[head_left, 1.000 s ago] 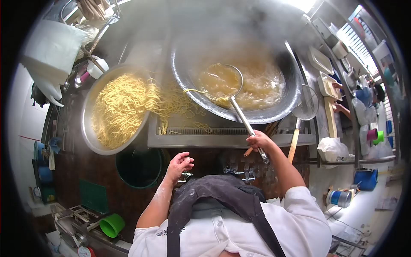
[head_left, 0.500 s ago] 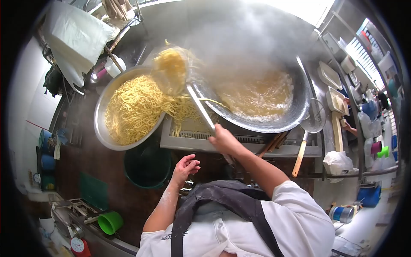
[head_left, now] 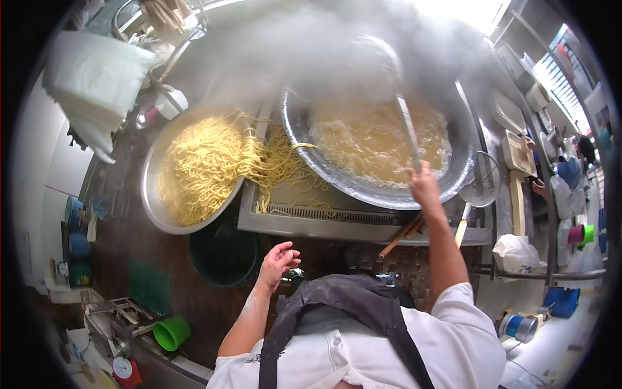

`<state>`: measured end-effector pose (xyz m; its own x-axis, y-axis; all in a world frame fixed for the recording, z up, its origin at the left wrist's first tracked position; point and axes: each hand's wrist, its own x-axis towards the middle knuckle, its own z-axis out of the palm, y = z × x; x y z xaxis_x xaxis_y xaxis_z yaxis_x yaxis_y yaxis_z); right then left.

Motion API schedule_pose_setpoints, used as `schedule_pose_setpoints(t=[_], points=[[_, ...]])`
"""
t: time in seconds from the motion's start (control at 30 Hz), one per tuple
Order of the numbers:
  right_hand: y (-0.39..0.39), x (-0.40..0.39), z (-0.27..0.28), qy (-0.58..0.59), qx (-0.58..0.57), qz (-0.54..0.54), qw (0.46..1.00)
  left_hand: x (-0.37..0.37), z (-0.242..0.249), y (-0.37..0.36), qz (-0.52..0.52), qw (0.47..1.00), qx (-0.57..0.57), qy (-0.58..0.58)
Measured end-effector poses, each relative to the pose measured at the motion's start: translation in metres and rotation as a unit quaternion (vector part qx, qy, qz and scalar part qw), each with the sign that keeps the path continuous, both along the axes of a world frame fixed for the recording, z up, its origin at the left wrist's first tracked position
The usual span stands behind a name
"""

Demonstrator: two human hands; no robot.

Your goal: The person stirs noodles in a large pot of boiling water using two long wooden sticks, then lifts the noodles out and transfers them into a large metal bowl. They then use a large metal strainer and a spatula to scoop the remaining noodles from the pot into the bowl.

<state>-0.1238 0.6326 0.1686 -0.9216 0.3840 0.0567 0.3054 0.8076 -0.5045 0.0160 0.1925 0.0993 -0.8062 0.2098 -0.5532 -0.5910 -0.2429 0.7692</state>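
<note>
My right hand is wrapped round the metal handle of a long strainer, held over a big wok of bubbling yellowish water. Steam mostly hides the strainer's head at the far side of the wok. To the left, a metal bowl is heaped with yellow noodles. More noodles trail over its right rim onto the stove top, and a strand lies on the wok's rim. My left hand is held low in front of my apron, fingers loosely curled and apart, with nothing in it.
Below the bowl stands a dark green tub. A second strainer with a wooden handle rests right of the wok. Wooden sticks jut from the stove's front. Another person's hand shows at the right counter. Steam covers the back.
My right hand has swung the strainer from above the noodle bowl rightward over the wok. The noodles that were in the strainer are now off it, near the bowl. My left hand has barely moved.
</note>
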Motion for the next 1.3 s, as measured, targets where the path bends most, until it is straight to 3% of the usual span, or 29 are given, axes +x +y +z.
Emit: schedule_pose_setpoints(t=[0.17, 0.27, 0.43, 0.5, 0.57, 0.63, 0.7, 0.8, 0.83, 0.9, 1.07, 1.1, 1.17, 1.3], points=[[0.139, -0.013, -0.019, -0.101, 0.107, -0.130, 0.981, -0.012, -0.009, 0.024, 0.011, 1.000, 0.003, -0.027], [0.206, -0.053, -0.054, -0.137, 0.114, -0.137, 0.974, -0.019, -0.002, 0.038, 0.032, 0.999, -0.009, -0.041], [0.217, -0.168, -0.099, -0.202, 0.084, -0.084, 0.972, -0.013, -0.001, 0.047, 0.047, 0.996, -0.041, -0.068], [0.195, -0.211, -0.131, -0.205, 0.086, -0.047, 0.974, -0.011, 0.001, 0.050, 0.048, 0.995, -0.055, -0.071], [0.153, -0.245, -0.127, -0.292, 0.077, 0.027, 0.953, -0.006, 0.001, 0.051, 0.057, 0.994, -0.058, -0.072], [0.108, -0.254, -0.137, -0.289, 0.087, 0.066, 0.951, -0.001, -0.001, 0.050, 0.065, 0.994, -0.059, -0.071], [0.058, -0.236, -0.120, -0.269, -0.028, 0.040, 0.962, 0.003, -0.004, 0.050, 0.066, 0.993, -0.053, -0.078], [0.011, -0.207, -0.142, -0.254, -0.098, 0.107, 0.956, 0.006, -0.006, 0.051, 0.055, 0.995, -0.042, -0.077], [-0.004, -0.192, -0.139, -0.248, -0.131, 0.156, 0.947, 0.006, -0.008, 0.051, 0.049, 0.995, -0.039, -0.076], [-0.030, -0.149, -0.106, -0.211, -0.280, 0.130, 0.927, 0.005, -0.009, 0.051, 0.033, 0.997, -0.037, -0.057], [-0.075, -0.086, -0.085, -0.192, -0.429, 0.138, 0.872, -0.012, 0.003, 0.049, 0.014, 0.998, -0.049, -0.027], [-0.091, -0.067, -0.030, -0.214, -0.416, 0.150, 0.871, -0.013, 0.005, 0.049, 0.011, 0.998, -0.052, -0.024], [-0.126, -0.044, -0.008, -0.235, -0.363, 0.183, 0.883, -0.018, 0.009, 0.053, 0.006, 0.998, -0.060, -0.019], [-0.175, -0.012, 0.006, -0.066, -0.231, 0.330, 0.913, -0.028, 0.017, 0.069, -0.015, 0.997, -0.072, -0.022]])
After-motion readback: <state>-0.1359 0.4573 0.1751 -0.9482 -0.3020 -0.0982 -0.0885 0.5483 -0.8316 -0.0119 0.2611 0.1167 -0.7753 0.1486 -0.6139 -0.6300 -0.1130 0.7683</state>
